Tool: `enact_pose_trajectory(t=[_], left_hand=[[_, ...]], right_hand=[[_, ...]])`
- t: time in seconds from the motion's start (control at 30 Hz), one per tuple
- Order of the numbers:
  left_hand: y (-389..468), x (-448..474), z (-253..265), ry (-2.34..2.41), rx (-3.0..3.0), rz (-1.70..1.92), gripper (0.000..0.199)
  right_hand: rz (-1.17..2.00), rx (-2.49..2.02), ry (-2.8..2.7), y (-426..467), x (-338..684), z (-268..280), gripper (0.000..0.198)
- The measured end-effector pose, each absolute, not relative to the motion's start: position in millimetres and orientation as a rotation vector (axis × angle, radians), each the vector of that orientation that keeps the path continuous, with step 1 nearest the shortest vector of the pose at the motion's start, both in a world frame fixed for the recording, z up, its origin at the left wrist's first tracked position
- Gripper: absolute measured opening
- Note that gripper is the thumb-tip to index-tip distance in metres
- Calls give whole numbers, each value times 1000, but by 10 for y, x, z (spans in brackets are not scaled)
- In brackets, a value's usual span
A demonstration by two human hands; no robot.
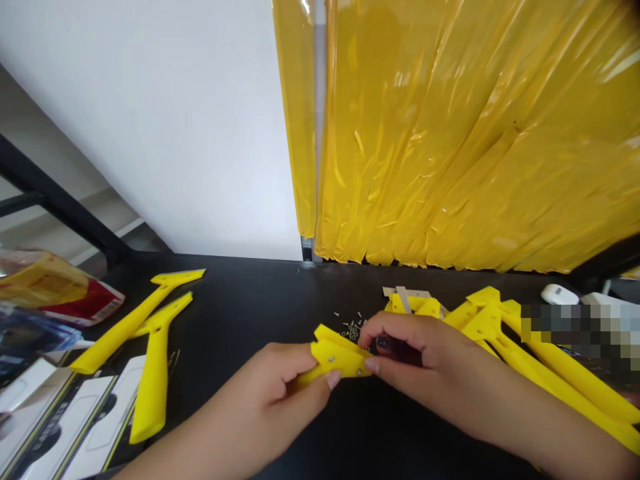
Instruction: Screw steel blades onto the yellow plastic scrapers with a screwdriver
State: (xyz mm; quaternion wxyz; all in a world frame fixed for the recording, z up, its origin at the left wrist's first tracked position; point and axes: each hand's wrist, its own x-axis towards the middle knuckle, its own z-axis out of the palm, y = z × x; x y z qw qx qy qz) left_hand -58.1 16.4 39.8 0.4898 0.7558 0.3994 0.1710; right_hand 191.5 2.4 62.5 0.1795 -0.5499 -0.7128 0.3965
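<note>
My left hand [287, 383] is closed round a yellow plastic scraper head [345, 357], its thumb lying along the near face. Two small metal screws show in that face. With thumb and index finger my right hand [415, 347] pinches the right end of the same head, beside the right-hand screw. Something dark shows inside the curl of my right fingers; I cannot make out what it is. Just beyond the head, loose small screws and nuts [354, 329] lie scattered on the black table [250, 300].
Two yellow scrapers [153, 373] lie on the left, partly over white boxes [75, 420]. Behind them is a red and yellow packet [60, 283]. Yellow scraper handles [545, 360], yellow head pieces and metal strips [404, 298] are on the right, near a white object [560, 294].
</note>
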Motion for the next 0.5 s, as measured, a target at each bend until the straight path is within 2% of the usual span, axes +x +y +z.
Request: enact_pose_trajectory(t=[0.07,0.23,0.37,0.5], left_hand=[[146,-612,442,933,2182,470,23],[114,-631,392,882,2743,543,32],[148,-619,292,867,2804,457,39],[200,-645,248,895,2821,361,45]], right_hand=[[1044,-1458,-2069,-15,1912,586,9],[647,-1149,-2302,-105,1953,346,26],[153,-985,-2468,-96,2012,173,20],[34,-926,-2527,-60,2049,127,19]])
